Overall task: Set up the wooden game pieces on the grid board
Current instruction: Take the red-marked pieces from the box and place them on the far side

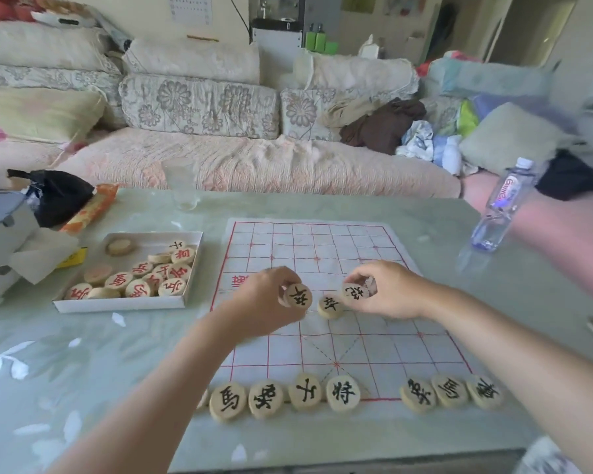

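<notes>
Several red-lettered pieces [141, 285] lie in a white box [117, 304] at the left of our bench [83, 354], just beside the grid board [322, 248]. Over the board's middle, our left hand [264, 302] pinches a black-lettered piece [298, 295] in curled fingers, tilted toward us. Between our hands a loose piece [330, 306] lies flat on the board. Our right hand [391, 292] pinches a second black piece [355, 291]. A row of black-lettered pieces [343, 393] lines the board's near edge. A water bottle [497, 206] stands at the far right.

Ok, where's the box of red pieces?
In the head view the white box lies left of the grid board, just in front of the black bag.
</notes>
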The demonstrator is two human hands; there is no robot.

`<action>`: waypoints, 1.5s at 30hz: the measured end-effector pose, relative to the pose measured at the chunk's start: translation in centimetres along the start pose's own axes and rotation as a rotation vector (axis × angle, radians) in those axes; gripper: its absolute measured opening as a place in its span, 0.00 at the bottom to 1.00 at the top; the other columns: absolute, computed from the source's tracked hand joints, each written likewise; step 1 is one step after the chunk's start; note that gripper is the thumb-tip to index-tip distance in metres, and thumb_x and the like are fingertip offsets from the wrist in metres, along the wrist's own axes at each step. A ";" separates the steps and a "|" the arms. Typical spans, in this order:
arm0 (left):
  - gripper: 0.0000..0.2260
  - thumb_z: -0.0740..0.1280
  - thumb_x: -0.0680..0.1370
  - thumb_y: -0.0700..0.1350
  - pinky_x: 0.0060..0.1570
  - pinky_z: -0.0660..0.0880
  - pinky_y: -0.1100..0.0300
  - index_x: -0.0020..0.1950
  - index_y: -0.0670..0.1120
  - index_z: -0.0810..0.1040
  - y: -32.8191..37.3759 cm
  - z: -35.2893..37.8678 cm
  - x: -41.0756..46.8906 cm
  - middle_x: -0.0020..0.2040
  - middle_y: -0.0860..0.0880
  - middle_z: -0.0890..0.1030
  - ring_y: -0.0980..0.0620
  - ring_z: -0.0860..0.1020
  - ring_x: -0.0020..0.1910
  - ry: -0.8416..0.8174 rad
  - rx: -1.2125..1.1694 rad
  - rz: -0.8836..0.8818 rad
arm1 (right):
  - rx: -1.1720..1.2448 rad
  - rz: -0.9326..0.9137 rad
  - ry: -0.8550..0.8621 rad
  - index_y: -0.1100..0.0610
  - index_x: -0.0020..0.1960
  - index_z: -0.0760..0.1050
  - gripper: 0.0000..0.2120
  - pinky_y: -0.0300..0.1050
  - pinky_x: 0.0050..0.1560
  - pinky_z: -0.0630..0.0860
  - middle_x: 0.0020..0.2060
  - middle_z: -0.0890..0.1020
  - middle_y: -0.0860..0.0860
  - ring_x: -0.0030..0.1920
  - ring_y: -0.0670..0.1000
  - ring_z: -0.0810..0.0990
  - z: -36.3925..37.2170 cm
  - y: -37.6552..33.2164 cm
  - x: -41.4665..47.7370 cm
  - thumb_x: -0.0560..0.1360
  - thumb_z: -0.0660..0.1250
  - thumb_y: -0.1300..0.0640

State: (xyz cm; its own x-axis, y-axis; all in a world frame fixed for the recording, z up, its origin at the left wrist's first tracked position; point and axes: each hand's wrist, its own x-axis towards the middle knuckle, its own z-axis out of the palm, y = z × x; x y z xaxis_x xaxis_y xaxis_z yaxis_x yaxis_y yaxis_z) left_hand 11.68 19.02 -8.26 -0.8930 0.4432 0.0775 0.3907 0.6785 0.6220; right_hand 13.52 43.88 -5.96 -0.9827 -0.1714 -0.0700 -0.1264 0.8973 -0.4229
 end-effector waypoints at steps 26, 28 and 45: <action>0.18 0.75 0.69 0.56 0.40 0.75 0.66 0.57 0.56 0.76 9.3 10.4 3.2 0.44 0.59 0.79 0.62 0.77 0.37 -0.115 -0.077 0.102 | 0.180 0.164 0.045 0.45 0.62 0.75 0.20 0.35 0.49 0.69 0.54 0.79 0.42 0.48 0.39 0.77 -2.2 9.7 -6.4 0.72 0.72 0.43; 0.17 0.74 0.69 0.58 0.34 0.72 0.70 0.54 0.56 0.76 10.5 10.4 3.6 0.41 0.60 0.78 0.64 0.75 0.34 -0.063 -0.095 0.111 | 0.393 0.161 0.039 0.48 0.60 0.78 0.16 0.38 0.45 0.74 0.49 0.83 0.46 0.45 0.45 0.83 -2.6 8.9 -6.2 0.74 0.72 0.45; 0.10 0.68 0.77 0.49 0.56 0.67 0.60 0.57 0.52 0.80 9.1 14.1 7.7 0.56 0.53 0.76 0.53 0.70 0.57 0.025 0.111 0.206 | 0.044 0.271 0.111 0.51 0.63 0.79 0.20 0.38 0.52 0.69 0.57 0.79 0.49 0.56 0.49 0.77 -2.7 13.9 -4.3 0.71 0.72 0.51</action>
State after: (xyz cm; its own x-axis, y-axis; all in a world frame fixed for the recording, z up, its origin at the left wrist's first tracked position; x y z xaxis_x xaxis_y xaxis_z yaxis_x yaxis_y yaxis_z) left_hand 11.48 36.87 -12.96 -0.7965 0.5652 0.2146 0.5865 0.6361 0.5014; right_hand 15.58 58.20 -9.08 -0.9890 0.1193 -0.0877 0.1459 0.8852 -0.4417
